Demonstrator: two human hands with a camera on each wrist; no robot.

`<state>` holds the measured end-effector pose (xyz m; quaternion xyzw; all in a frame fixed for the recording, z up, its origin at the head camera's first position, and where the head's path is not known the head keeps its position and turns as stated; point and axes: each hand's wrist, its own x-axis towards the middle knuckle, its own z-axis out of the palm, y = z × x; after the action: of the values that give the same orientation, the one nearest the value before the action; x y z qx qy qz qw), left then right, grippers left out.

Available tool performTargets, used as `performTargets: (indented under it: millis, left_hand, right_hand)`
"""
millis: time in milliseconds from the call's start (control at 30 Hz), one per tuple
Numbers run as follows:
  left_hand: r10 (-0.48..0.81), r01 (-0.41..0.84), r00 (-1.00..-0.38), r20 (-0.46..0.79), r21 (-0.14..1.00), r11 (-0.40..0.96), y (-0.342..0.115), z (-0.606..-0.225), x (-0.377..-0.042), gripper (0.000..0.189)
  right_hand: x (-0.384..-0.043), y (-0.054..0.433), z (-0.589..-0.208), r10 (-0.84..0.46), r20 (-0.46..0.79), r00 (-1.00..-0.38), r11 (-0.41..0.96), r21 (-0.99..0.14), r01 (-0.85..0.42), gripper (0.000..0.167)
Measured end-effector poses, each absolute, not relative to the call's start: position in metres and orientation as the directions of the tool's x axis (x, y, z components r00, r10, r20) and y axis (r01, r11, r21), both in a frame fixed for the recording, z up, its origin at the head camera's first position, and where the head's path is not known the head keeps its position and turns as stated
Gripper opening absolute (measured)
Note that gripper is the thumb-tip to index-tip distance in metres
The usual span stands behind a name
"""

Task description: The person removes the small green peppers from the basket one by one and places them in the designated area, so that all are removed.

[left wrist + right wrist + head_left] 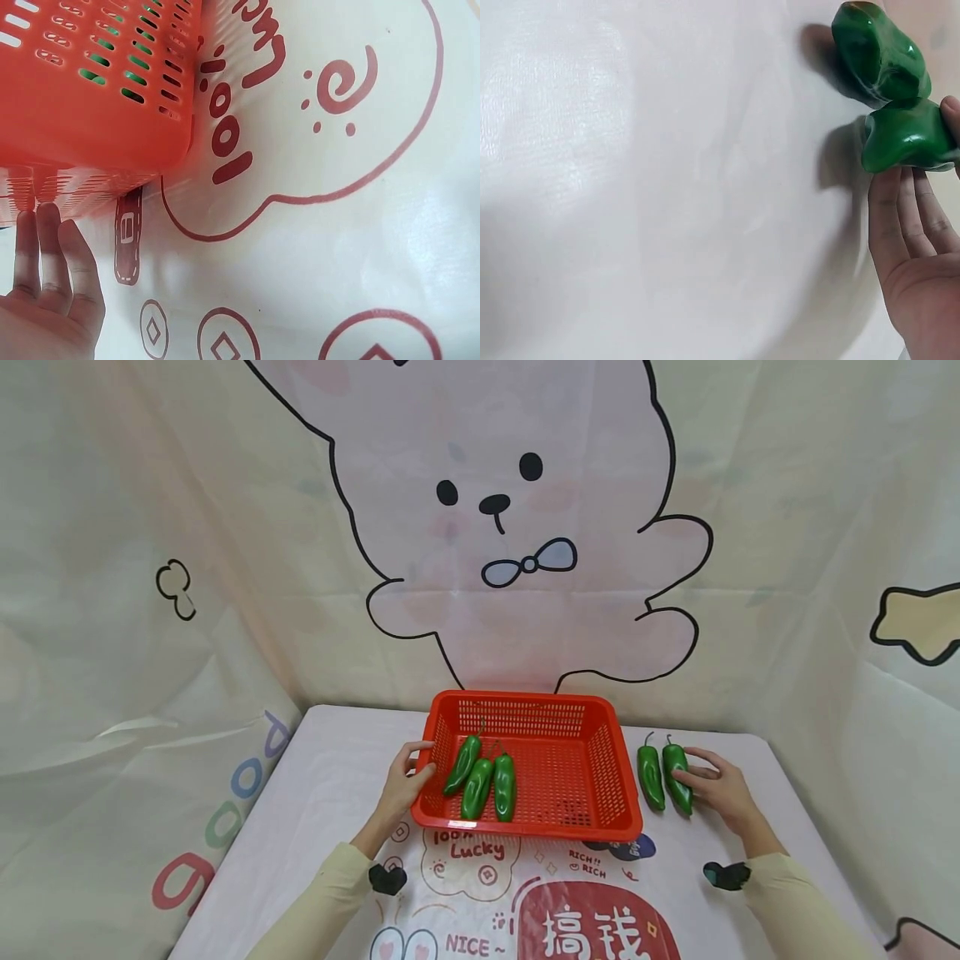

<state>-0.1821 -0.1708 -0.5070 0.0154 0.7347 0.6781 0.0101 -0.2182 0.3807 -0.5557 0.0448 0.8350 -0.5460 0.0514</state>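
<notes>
A red plastic basket with slotted walls stands on the table. My left hand holds its left rim, thumb over the edge; in the left wrist view, straight fingers touch the outer wall. Three green peppers, one leaning left, a middle one and a right one, lie in the basket's left part. Right of the basket, my right hand pinches a green pepper between thumb and fingers. Another green pepper lies just left of it; the two touch in the right wrist view.
The white table cover carries red printed lettering and drawings. Behind the basket rises a cloth backdrop with a cartoon animal, and cloth side walls flank the table.
</notes>
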Motion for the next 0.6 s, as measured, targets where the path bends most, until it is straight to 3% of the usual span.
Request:
performTargets:
  millis: [600]
  left_hand:
    - [0.052,0.014,-0.999,0.01,0.997,0.074,-0.1709,-0.5073,-0.1827,0.042]
  right_hand:
    - [-0.2226,0.3755,-0.5587,0.072,-0.19,-0.979,0.461,-0.864,0.202,0.076]
